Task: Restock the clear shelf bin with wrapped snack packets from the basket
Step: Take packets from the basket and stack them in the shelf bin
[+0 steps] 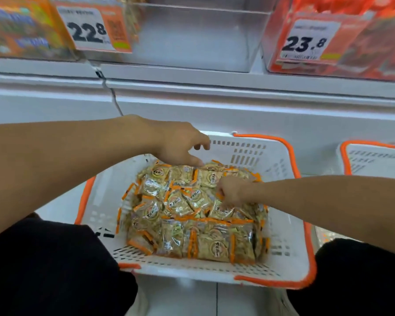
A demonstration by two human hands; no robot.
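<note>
Two hands (205, 172) on dozens of snack packets (192, 215), one basket (283, 258)

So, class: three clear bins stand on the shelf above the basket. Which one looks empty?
The middle bin, between the price tags 22.8 and 23.8. Only clear walls show there; the left bin holds orange packs, the right bin red ones.

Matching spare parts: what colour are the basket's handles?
Orange, on the white basket; head view shows its handles best.
</note>
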